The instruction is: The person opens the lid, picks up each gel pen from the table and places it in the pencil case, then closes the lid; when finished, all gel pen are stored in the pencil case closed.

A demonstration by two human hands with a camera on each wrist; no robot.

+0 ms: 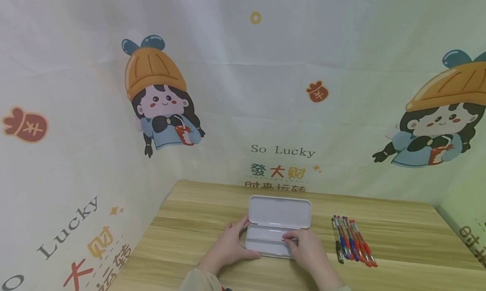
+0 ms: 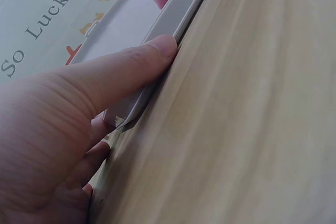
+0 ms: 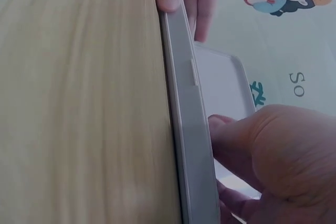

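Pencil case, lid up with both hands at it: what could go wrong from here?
The raised lid might swing down on the right hand, whose fingers reach into the pencil case. If the left hand loosens at the left end, the case could slide. The loose pens lie to the right of the right hand, so a sideways sweep may scatter them.

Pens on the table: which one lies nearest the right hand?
The pen with the black grip, at the row's left end in the head view; the other pens have blue or red grips.
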